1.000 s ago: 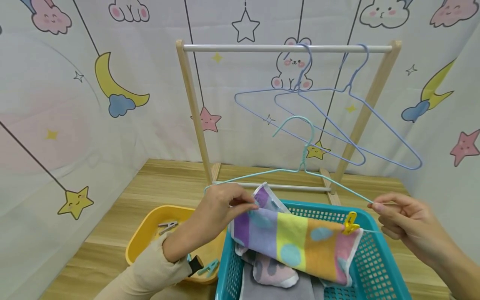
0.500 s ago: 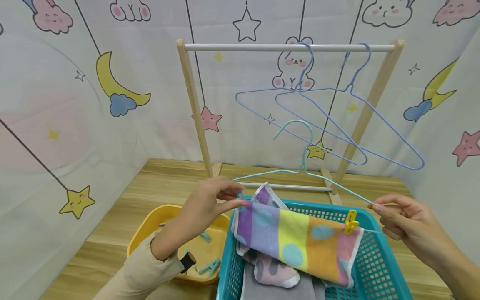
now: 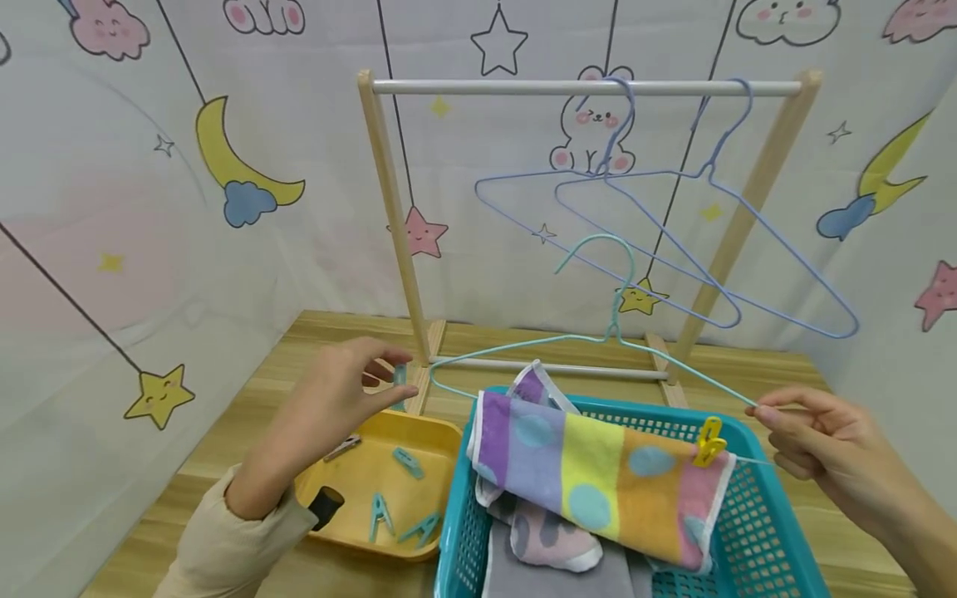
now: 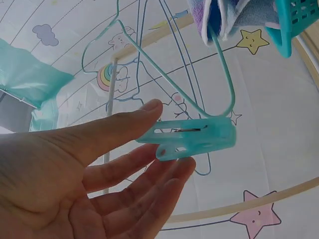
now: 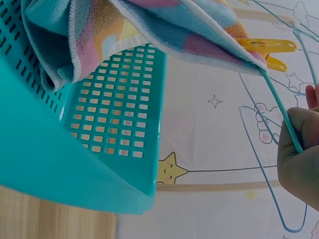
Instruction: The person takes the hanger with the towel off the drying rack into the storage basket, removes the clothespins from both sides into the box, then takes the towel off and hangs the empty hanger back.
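Note:
My left hand (image 3: 347, 386) pinches a teal clothespin (image 4: 199, 137) between thumb and fingers, above the back of the yellow tray. In the head view it is left of the towel, apart from it. My right hand (image 3: 818, 436) grips the right end of a mint-green wire hanger (image 3: 523, 342). Over the hanger's lower bar hangs a striped towel (image 3: 591, 465) with blue dots. A yellow clothespin (image 3: 709, 442) clips the towel's right end to the bar. At the towel's left end no clip shows, and the bare bar sticks out there.
A teal basket (image 3: 777, 507) under the towel holds grey cloth (image 3: 553, 561) and a pink sock-like piece (image 3: 555, 538). Left of it, a yellow tray (image 3: 351, 490) contains several clothespins (image 3: 380, 517). Behind stands a drying rack (image 3: 523, 86) with two blue hangers (image 3: 792, 253) on its rail.
My left hand has moved left, away from the towel's left corner, with the teal clothespin in its fingers. The right hand still holds the hanger in nearly the same place.

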Tool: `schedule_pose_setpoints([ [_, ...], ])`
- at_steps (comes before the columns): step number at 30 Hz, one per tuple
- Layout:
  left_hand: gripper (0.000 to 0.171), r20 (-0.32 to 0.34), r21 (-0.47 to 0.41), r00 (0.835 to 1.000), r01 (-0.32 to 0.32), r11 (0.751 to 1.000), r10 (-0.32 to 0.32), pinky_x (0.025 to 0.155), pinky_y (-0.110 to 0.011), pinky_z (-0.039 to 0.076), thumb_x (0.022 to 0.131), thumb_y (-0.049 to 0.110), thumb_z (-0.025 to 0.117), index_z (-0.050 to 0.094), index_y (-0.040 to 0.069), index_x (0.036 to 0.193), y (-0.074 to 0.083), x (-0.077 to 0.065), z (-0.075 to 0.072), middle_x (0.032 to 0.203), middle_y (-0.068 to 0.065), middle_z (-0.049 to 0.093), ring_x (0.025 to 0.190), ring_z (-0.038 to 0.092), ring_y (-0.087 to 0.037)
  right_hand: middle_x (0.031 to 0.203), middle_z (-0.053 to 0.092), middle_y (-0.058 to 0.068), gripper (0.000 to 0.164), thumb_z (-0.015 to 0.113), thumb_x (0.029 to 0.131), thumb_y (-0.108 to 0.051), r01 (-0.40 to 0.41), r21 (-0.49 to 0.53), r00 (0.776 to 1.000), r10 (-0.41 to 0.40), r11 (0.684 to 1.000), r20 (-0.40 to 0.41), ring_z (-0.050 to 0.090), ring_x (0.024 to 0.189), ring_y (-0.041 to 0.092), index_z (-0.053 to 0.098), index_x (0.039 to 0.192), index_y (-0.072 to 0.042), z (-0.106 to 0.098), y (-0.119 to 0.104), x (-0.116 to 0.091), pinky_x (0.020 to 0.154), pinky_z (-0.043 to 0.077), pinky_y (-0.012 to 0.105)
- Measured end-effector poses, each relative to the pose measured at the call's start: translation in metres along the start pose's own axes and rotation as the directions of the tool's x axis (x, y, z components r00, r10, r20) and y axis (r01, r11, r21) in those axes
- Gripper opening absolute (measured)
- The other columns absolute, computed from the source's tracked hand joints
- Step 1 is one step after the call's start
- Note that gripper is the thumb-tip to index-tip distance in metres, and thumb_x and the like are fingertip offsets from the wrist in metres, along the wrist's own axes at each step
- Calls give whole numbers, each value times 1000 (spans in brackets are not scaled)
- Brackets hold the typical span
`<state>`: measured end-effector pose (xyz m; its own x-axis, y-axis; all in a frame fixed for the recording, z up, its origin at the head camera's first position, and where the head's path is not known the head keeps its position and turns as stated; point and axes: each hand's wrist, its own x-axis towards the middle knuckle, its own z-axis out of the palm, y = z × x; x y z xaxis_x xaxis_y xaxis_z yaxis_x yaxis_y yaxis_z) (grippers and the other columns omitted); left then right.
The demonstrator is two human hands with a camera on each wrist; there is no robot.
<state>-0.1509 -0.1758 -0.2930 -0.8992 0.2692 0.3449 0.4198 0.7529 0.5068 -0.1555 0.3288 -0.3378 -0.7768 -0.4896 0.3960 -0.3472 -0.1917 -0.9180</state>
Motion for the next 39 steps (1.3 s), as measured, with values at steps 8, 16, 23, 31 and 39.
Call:
schedule_pose_setpoints([
  [8, 30, -45, 98, 999, 20, 995, -16, 74, -41, 58, 85, 21, 82, 73, 10, 111, 0, 1, 0, 106, -4, 71, 87, 70, -21, 71, 26, 6, 43, 26, 100, 22, 0, 31, 1000, 0, 1000, 0, 17, 50, 18, 59, 122, 7, -4, -2, -1, 43, 16, 33],
  [16, 25, -59, 30, 997, -49, 998, 51, 76, -37, 58, 87, 23, 80, 74, 10, 107, 11, 8, 8, 99, 1, 72, 84, 69, -14, 70, 26, 7, 42, 26, 100, 21, -6, 38, 1000, 6, 999, -3, 17, 49, 19, 60, 121, 7, -3, -5, 2, 44, 15, 33],
  [23, 18, -66, -67, 982, -180, 981, 176, 78, -31, 58, 89, 21, 78, 75, 11, 103, 30, 20, 18, 96, 5, 72, 85, 67, -9, 67, 25, 5, 42, 26, 101, 20, 0, 7, 1000, 0, 1000, -4, 17, 50, 18, 61, 119, 4, 1, -10, 7, 43, 14, 32],
  [31, 14, 40, -176, 937, -334, 926, 346, 79, -23, 56, 93, 19, 74, 74, 9, 103, 65, 32, 34, 95, 5, 72, 86, 67, -5, 68, 27, 5, 40, 27, 101, 19, 5, -8, 1000, -5, 1000, -2, 17, 49, 18, 60, 119, 5, 6, -15, 9, 42, 15, 32],
  [39, 25, 139, -113, 858, -482, 869, 494, 81, -19, 51, 97, 26, 68, 72, 6, 111, 107, 40, 62, 100, -1, 72, 88, 64, -11, 67, 27, 6, 40, 29, 100, 20, 3, -30, 1000, -3, 1000, -10, 18, 49, 19, 61, 119, 5, 9, -14, 3, 43, 17, 33],
])
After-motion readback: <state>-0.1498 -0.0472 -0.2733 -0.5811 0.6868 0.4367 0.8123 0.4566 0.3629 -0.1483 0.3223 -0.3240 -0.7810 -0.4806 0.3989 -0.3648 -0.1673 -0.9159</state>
